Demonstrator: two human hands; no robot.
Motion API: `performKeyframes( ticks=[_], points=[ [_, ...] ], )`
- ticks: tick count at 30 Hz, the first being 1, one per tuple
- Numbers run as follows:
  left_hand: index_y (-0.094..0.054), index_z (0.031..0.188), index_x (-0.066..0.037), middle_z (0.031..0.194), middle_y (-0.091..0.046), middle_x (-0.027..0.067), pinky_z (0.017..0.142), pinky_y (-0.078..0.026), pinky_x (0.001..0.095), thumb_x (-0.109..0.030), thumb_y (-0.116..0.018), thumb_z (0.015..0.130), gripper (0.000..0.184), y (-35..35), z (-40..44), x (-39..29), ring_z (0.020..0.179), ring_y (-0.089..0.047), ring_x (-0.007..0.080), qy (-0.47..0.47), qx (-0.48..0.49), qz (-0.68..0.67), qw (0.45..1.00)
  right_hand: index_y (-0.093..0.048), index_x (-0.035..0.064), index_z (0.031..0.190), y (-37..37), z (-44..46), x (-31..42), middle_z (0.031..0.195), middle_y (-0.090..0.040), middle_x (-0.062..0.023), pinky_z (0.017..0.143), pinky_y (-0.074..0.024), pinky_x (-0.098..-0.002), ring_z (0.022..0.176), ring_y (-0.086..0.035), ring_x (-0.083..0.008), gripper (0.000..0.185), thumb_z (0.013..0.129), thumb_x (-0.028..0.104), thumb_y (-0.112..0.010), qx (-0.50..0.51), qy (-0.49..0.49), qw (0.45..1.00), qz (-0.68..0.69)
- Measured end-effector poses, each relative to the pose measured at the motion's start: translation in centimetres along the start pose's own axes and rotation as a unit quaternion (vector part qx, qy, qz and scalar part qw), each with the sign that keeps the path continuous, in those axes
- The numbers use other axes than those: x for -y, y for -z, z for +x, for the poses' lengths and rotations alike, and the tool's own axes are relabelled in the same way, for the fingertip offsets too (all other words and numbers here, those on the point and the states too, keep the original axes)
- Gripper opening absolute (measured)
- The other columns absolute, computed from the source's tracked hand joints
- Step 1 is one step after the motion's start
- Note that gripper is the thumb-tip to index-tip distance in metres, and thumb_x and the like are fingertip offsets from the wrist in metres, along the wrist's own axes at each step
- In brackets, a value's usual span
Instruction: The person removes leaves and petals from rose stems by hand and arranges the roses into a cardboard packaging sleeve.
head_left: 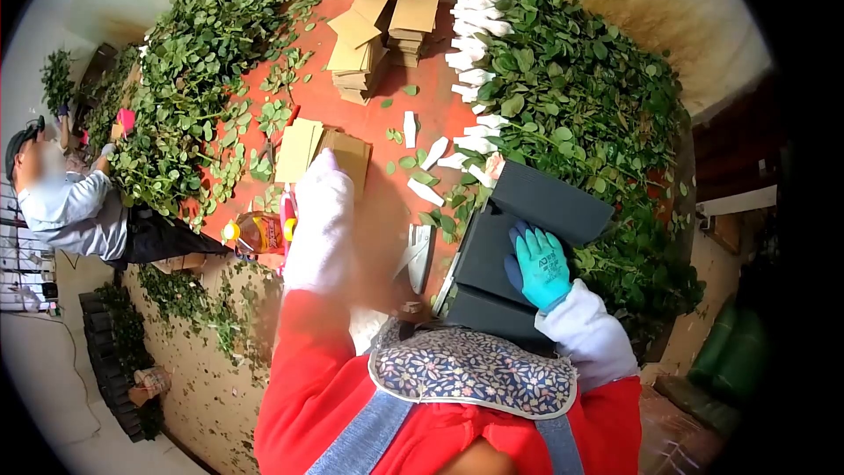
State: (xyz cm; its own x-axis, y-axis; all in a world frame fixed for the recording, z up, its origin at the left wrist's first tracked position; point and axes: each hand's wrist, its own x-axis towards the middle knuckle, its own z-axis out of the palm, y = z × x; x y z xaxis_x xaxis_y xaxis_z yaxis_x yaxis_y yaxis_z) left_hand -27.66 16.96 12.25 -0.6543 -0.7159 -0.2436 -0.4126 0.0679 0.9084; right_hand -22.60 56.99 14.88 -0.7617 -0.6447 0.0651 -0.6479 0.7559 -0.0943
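My left hand (327, 167), under a long white sleeve, reaches over the tan cardboard pieces (350, 155) on the red table; its fingers are hard to make out. My right hand (540, 266), in a teal glove with dark fingertips, lies flat with fingers stretched out on a black panelled stand (488, 251). The stand's upper flap (554, 202) is angled toward the leafy stems. A pale pink rose head (495, 164) shows at the stand's top edge. Several white paper sleeves (425, 192) lie between the cardboard and the stand.
Rose stems with white-wrapped heads (479, 26) are heaped on the right, more leafy stems (207, 53) on the left. Cardboard stacks (409, 26) stand at the back. A bottle (259, 233) and scissors (413, 259) are near me. Another person (83, 207) works at far left.
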Motion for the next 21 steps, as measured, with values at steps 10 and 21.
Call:
performKeyframes(
  ticks=[10, 21],
  points=[
    [-0.062, 0.111, -0.006, 0.097, -0.067, 0.0037, 0.079, -0.052, 0.0351, -0.013, -0.07, 0.083, 0.03, 0.3, -3.1, 1.3, 0.09, -0.064, 0.0181, -0.002, 0.435, -0.142, 0.889, -0.056, -0.0008, 0.12, 0.0, 0.5, -1.3, 0.126, -0.055, -0.0169, 0.096, -0.0384, -0.0426, 0.112, -0.053, -0.0309, 0.043, 0.086, 0.026, -0.057, -0.025, 0.013, 0.999, 0.035],
    [-0.063, 0.108, -0.002, 0.09, -0.069, 0.0098, 0.075, -0.052, 0.0335, -0.018, -0.066, 0.083, 0.029, -15.4, -14.0, 4.2, 0.081, -0.067, 0.0209, -0.053, 0.537, 0.238, 0.808, -0.056, 0.0002, 0.118, -1.5, -0.7, -5.5, 0.119, -0.057, -0.0184, 0.097, -0.0394, -0.0431, 0.112, -0.053, -0.0328, 0.048, 0.072, 0.013, -0.063, 0.021, 0.089, 0.994, 0.062]
  ],
)
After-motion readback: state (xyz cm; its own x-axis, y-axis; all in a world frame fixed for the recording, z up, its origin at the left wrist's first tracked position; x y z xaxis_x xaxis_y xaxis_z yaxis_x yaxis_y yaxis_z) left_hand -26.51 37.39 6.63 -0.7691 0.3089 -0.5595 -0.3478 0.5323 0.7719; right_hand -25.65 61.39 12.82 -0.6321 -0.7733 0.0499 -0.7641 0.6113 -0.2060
